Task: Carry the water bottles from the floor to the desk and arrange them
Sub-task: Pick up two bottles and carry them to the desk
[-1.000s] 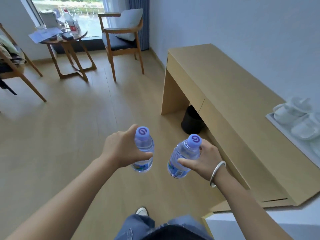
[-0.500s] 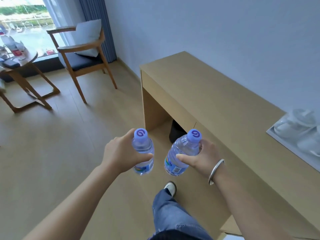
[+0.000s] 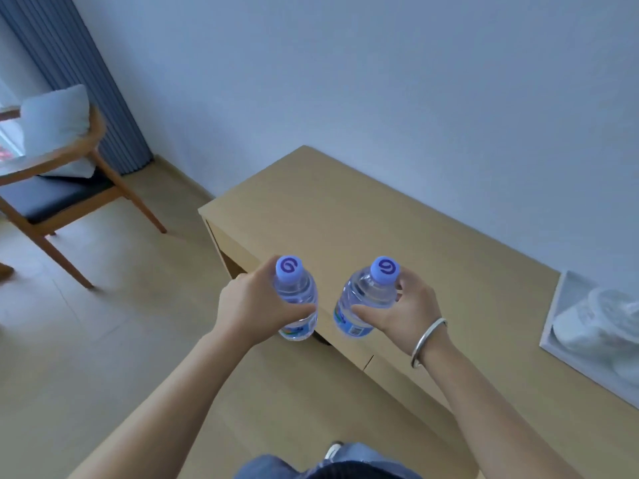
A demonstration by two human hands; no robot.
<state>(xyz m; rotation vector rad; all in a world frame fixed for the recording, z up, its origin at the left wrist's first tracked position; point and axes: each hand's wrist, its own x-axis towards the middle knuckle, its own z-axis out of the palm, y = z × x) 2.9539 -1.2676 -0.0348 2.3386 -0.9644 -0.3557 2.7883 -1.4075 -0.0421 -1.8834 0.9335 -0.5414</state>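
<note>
I hold two clear water bottles with pale purple caps, one in each hand, both upright in the air. My left hand grips the left water bottle around its body. My right hand, with a silver bangle on the wrist, grips the right water bottle, which tilts slightly left. Both bottles hang at the front edge of the light wooden desk, over its left part. The desk top there is bare.
A white tray with white cups wrapped in plastic sits on the desk at the right. A wooden armchair with a grey cushion stands at the left by a blue curtain. The wall runs behind the desk.
I have stepped closer and turned right toward the desk. Both bottles now hang at its front edge instead of over the floor. The grips are unchanged.
</note>
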